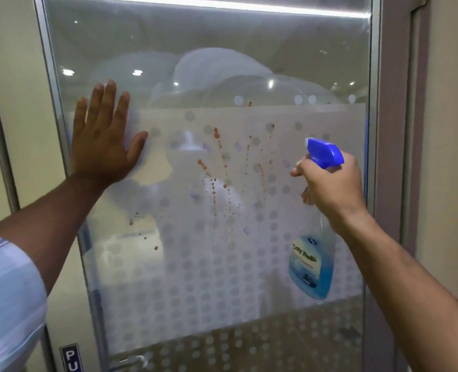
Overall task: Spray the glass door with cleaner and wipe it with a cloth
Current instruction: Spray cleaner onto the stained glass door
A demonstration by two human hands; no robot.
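Note:
A glass door (pixel 289 63) with a frosted dotted band fills the view. Orange-brown splatter marks (pixel 217 167) run down its middle. My left hand (pixel 104 138) lies flat against the glass at the left, fingers spread and pointing up, holding nothing. My right hand (pixel 332 183) grips the neck of a clear spray bottle (pixel 312 267) of blue cleaner. Its blue trigger head (pixel 324 153) points left at the stains, and a finger rests on the trigger. No cloth is in view.
A metal door frame (pixel 51 76) runs down the left side and a purple-grey frame (pixel 389 157) down the right. A door handle (pixel 131 361) and a blue sign (pixel 70 357) sit at the bottom left. Ceiling lights reflect in the glass.

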